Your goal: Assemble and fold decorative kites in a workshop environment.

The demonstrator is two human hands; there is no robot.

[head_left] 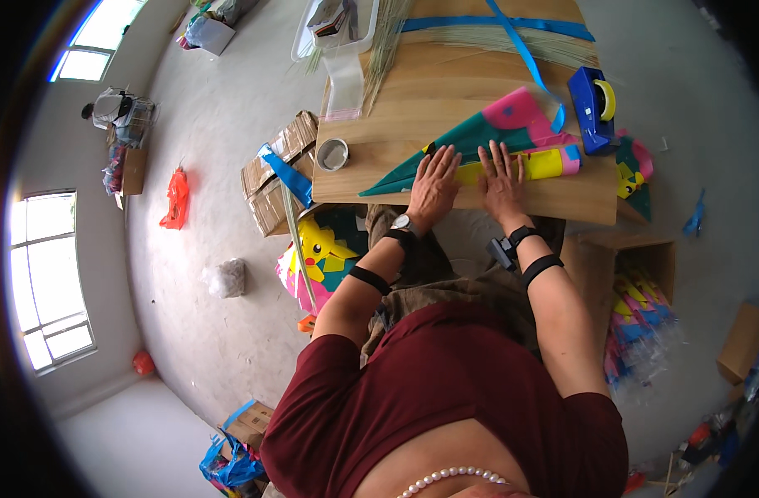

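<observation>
A folded kite in green, pink and yellow (487, 137) lies on the wooden table (446, 75), forming a long pointed wedge toward the left. My left hand (434, 181) rests flat on its green part near the table's front edge. My right hand (501, 176) presses flat beside it, on the yellow strip of the kite. Both hands have fingers spread and hold nothing. A blue tape dispenser (592, 108) stands just right of the kite, and a roll of clear tape (332, 154) lies at the table's left edge.
Thin sticks and a blue ribbon (496, 26) lie across the table's far end, next to a clear bag (344, 79). Cardboard boxes (271, 174) and more kites (321, 253) sit on the floor at left; a box of packed kites (637, 307) stands at right.
</observation>
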